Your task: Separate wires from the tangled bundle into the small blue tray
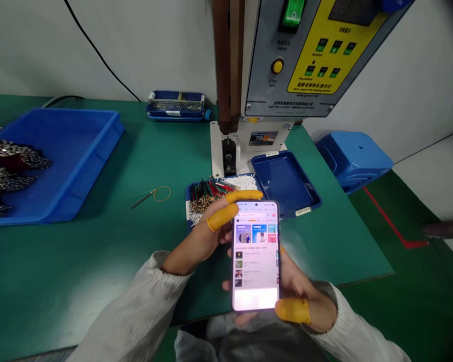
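A smartphone [255, 256] with a lit screen is held upright in front of my lap at the table's edge. My left hand [215, 226] grips its upper left side, with yellow finger cots on the thumb and a finger lying along the top edge. My right hand [296, 286] is wrapped round the lower right side, its thumb in a yellow cot near the bottom corner. Some fingers are hidden behind the phone. Just beyond it, partly covered by my left hand, a blue tray holds bundled wires [207, 191] and small white pieces [247, 181].
A crimping machine [249, 108] stands at the back, with an empty blue tray [283, 176] beside its base. On the left, a large blue bin [79, 146] holds dark bundles. Tweezers [143, 198] lie on the green table [147, 151]. A blue stool [357, 156] stands at right.
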A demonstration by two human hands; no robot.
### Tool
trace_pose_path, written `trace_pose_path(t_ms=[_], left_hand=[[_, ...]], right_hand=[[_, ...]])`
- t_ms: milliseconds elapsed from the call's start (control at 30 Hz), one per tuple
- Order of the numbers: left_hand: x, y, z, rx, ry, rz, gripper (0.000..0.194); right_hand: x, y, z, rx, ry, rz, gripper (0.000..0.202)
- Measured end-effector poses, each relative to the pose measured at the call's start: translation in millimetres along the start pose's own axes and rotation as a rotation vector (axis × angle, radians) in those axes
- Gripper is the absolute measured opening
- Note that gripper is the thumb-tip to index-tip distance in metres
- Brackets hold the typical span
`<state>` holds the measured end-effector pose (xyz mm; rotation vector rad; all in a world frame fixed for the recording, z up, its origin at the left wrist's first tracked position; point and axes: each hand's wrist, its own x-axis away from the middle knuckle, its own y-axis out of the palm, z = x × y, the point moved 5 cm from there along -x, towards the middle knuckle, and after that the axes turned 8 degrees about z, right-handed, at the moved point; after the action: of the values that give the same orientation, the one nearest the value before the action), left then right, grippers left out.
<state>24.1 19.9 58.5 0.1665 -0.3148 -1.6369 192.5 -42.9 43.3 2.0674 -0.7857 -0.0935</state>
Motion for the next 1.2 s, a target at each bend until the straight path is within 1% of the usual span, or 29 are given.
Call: trace_pose_path(t_ms=[100,233,400,567,667,833,933,1100,1200], left_hand=[[2.5,2.2,1.6,0.059,-0.030,0.011,0.053],[4.3,5.9,3.4,0.112,-0.047,0.016,0.053],[4.4,8.6,2.7,0.162,-0.042,0.019,0.054],[5.2,11.1,2.1,0.181,-0.068,0.031,0.050],[4.6,11.4,1.9,0.197,-0.060,0.032,0.049],[2.9,9.4,-1.5,0.179,-0.047,0.012,0.049],[1.7,8.6,-2.0,0.191,-0.038,0.006,0.047],[2.2,10.3,0.2,0.196,-0.042,-0.017,0.045],[3.3,10.5,1.9,0.198,-0.035,-0.024,0.044]], right_hand=[[-0.2,-0.4,-0.6,0.019,0.003,0.040,0.105],[-2.3,-5.5,-1.0,0.022,-0.070,0.084,0.086],[-4.9,-8.1,1.5,-0.009,-0.089,0.028,0.082],[-5.7,-7.9,-2.8,0.002,-0.069,0.118,0.071],[-5.7,-7.3,-4.1,-0.003,-0.041,0.131,0.065],[-5.7,-9.4,-4.1,-0.011,-0.033,0.146,0.064],[-5.7,-8.5,-3.9,-0.004,-0.043,0.126,0.064],[-3.2,-2.2,-4.0,0.068,-0.047,0.076,0.079],[-1.5,0.1,-3.9,0.104,-0.043,0.081,0.078]])
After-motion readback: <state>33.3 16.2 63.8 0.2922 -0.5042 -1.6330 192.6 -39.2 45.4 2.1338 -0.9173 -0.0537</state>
